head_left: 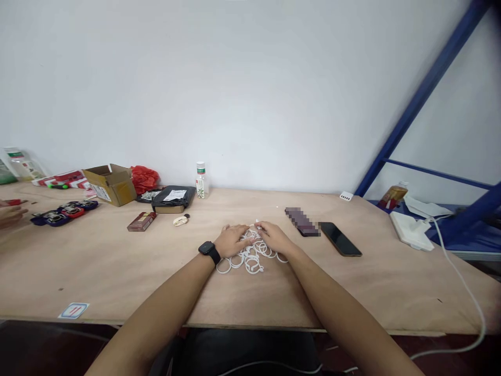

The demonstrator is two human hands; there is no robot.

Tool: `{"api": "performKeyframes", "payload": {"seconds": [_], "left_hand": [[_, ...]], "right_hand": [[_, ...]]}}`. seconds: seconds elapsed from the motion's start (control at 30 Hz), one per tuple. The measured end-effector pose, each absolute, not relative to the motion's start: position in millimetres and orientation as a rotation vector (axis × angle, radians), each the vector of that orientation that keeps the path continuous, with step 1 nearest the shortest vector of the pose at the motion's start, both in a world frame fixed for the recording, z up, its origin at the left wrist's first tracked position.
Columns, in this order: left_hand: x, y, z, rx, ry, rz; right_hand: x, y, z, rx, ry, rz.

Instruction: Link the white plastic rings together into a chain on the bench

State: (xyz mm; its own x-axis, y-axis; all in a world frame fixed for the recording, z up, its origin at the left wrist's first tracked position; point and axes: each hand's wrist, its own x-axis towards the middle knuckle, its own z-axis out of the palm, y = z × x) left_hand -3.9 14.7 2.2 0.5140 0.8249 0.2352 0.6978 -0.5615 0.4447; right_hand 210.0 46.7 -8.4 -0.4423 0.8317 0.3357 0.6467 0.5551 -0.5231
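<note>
A heap of coiled white cable (250,258) lies on the plywood table (117,271) in front of me. Both hands rest on top of it. My left hand (231,241), with a black watch on its wrist, has its fingers curled down into the loops. My right hand (274,236) meets it from the right, fingers bent and pinching a piece of the cable near a small white plug at the heap's far edge.
A black phone (340,239) lies to the right of the heap, a white power strip (410,231) with its cord further right. Left stand a small bottle (201,180), a cardboard box (111,184), a black bag (173,197) and toy cars (62,212). Another person's hand (10,214) shows at the left edge.
</note>
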Motion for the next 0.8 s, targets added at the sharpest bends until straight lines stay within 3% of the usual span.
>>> {"api": "performKeyframes", "payload": {"seconds": [0.33,0.5,0.8], "left_hand": [[-5,21,-1,2.460,1.215,0.939],[-4,18,2,2.525,1.145,1.176],[2,9,12,2.600,1.231,1.108]], "right_hand": [[201,28,7,-1.034,-1.977,0.672],[192,23,5,-0.913,-1.816,0.975],[186,16,9,-0.847,-1.693,1.121]]}}
